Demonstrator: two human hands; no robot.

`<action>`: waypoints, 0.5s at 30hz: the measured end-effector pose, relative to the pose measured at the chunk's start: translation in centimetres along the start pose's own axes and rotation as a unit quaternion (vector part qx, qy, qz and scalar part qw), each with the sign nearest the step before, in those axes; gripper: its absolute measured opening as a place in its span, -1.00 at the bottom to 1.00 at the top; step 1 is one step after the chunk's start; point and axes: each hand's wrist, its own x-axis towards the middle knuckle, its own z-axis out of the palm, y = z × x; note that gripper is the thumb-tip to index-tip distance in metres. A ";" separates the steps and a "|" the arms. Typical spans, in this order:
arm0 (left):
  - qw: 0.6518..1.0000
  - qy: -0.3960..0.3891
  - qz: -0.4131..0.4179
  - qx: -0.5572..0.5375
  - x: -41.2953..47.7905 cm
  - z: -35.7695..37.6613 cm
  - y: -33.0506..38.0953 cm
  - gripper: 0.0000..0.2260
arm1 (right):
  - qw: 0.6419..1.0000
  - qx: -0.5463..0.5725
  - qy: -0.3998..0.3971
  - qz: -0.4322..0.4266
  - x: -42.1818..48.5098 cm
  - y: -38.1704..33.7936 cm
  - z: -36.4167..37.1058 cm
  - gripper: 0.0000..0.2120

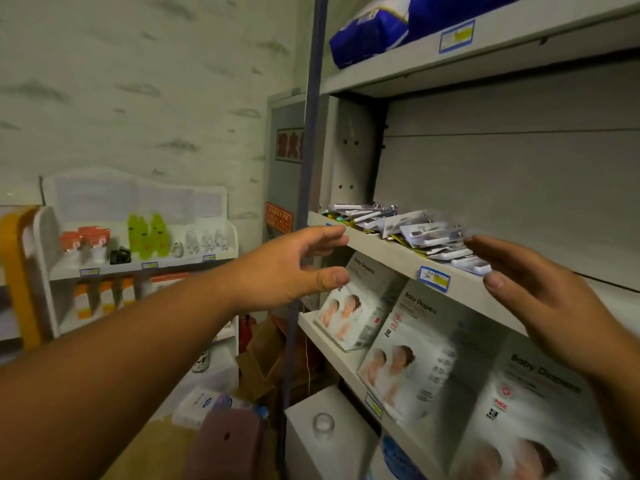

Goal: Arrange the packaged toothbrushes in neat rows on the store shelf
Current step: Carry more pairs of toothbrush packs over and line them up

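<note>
A loose, untidy heap of packaged toothbrushes [408,230] lies flat on the grey store shelf [388,252], spreading from its left end toward the middle. My left hand [291,268] hovers open in front of the shelf's left edge, fingers pointing right, holding nothing. My right hand [540,296] is open too, palm facing left, its fingertips just right of the heap's nearest packs. Both hands flank the heap without touching it.
Baby diaper boxes [412,355] stand on the shelf below. A blue bag [374,32] lies on the shelf above. A blue upright post [308,161] edges the rack on the left. Further left is a white display stand [138,244] with bottles; boxes lie on the floor.
</note>
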 end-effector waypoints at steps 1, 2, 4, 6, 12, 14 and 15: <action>1.000 -0.005 0.003 0.002 1.4 0.3 -0.3 -0.29 | 1.000 -0.001 0.007 0.006 0.5 0.9 0.2 -0.34; 1.000 -0.012 0.008 0.005 2.9 0.6 -0.6 -0.29 | 1.000 0.000 0.014 0.012 1.0 1.9 0.3 -0.33; 0.999 -0.027 0.019 0.004 6.2 1.4 -1.0 -0.30 | 0.999 -0.003 0.026 0.022 2.0 3.8 0.6 -0.30; 0.999 -0.045 0.027 0.009 9.9 2.0 -1.3 -0.30 | 0.999 -0.009 0.036 0.030 3.3 5.8 0.7 -0.27; 0.995 -0.070 0.076 -0.001 19.9 4.5 -1.9 -0.27 | 0.996 -0.035 0.078 0.030 6.8 9.0 -0.1 -0.33; 0.990 -0.108 0.096 -0.001 22.6 6.4 -2.5 -0.24 | 0.995 -0.028 0.094 0.034 7.2 9.8 -0.4 -0.35; 0.986 -0.126 0.111 0.006 23.9 7.3 -2.9 -0.22 | 0.994 -0.034 0.097 0.041 7.3 10.1 -0.6 -0.36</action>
